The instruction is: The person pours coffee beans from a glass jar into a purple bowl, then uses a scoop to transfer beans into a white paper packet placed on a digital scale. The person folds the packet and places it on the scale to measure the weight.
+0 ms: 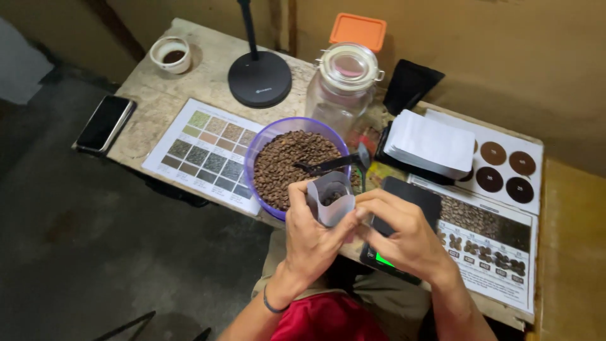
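Fingers [302, 197] of the left hand [312, 243] are clamped around a small white pouch [331, 201], thumb on its left edge, the others behind it. The right hand [404, 237] pinches the pouch's right edge between thumb and fingertips. The pouch stands upright, long axis vertical, its open mouth pointing up with a few beans visible inside. It is held above the surface's near edge, just in front of a purple bowl of coffee beans [287, 158]. A black scoop [331, 165] lies on the beans, its handle pointing right. A black scale [404, 208] sits under the right hand; a stack of white pouches [432, 144] and a glass jar [341, 85] stand behind.
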